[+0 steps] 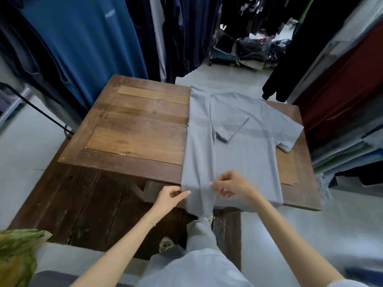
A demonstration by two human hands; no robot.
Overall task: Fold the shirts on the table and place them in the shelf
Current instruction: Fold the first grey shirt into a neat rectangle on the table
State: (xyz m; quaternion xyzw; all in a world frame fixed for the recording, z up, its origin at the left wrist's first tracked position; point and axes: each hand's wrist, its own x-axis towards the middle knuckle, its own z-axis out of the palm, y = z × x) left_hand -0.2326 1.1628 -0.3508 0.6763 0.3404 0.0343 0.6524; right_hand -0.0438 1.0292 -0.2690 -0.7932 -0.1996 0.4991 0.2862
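Low in the frame, the shirt's (232, 154) near hem is pinched by both hands: the left hand (173, 196) at its folded left corner, the right hand (230, 186) just beside it. The grey shirt is spread over the right half of the wooden worktop (136, 129), one sleeve folded inward.

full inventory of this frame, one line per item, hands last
T-shirt: 1, grey, right half of the table, left side folded in, hem hanging over the near edge
table: 1, brown wood, centre
hanging garments: several, blue and dark, behind the table
stacked folded clothes: one pile, mixed colours, right
bagged clothes: a heap, dark, floor at back
plastic bag: 1, green-yellow, bottom left
left hand: pinches the hem's left edge
right hand: pinches the hem
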